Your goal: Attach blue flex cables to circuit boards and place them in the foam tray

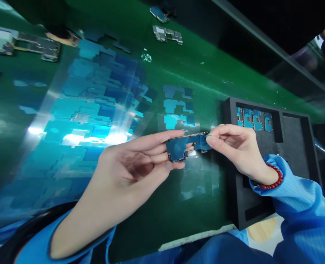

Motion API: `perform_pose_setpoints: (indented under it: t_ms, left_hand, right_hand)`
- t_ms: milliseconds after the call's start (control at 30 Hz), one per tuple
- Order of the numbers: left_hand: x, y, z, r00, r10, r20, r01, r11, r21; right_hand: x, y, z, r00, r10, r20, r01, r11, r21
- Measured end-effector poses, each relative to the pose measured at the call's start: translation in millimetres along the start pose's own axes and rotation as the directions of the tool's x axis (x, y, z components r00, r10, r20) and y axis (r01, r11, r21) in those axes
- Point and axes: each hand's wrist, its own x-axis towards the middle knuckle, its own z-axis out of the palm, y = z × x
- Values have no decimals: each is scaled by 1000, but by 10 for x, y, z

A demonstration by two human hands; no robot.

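Observation:
A small circuit board (pixel 176 148) with a blue surface is held between both hands, above the green mat. My left hand (pixel 140 161) grips its wide left end, with the thumb at the lower edge and the fingers behind and along the top. At the board's narrow right end, my right hand (pixel 231 143) pinches the corner between thumb and forefinger. Just behind the board, blue cut-out film pieces (pixel 176 106) lie in a short column on the mat. A black foam tray (pixel 232 161) sits under and beside my right hand, with several blue-faced boards (pixel 257 120) in its upper compartment.
Sheets of blue film cut-outs (pixel 80 110) cover the mat (pixel 206 77) on the left. More circuit boards lie at the upper left (pixel 38 46) and top centre (pixel 167 35). A dark ledge (pixel 261 40) runs along the back right. Part of another person shows at the far right edge.

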Motion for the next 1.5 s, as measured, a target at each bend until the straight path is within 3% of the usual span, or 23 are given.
perform_pose_setpoints:
  t_ms: [400, 767, 933, 1400, 1500]
  left_hand:
    - [-4, 38, 8, 1000, 1, -30, -1, 1000, -5]
    - [-2, 67, 64, 988, -97, -122, 95, 995, -22]
    - [-9, 41, 42, 990, -95, -101, 100, 994, 42]
    - [7, 47, 36, 986, -102, -135, 121, 983, 140]
    - [17, 45, 35, 982, -112, -152, 128, 987, 98]
  right_hand:
    - [-12, 10, 10, 1000, 11, -13, -11, 1000, -16]
    - [-21, 7, 18, 1000, 21, -12, -22, 999, -48]
    - [-27, 12, 19, 1000, 10, -2, -10, 996, -94]
    - [-60, 76, 12, 987, -160, -23, 148, 954, -260]
    - [-14, 86, -15, 978, -204, -34, 187, 940, -285]
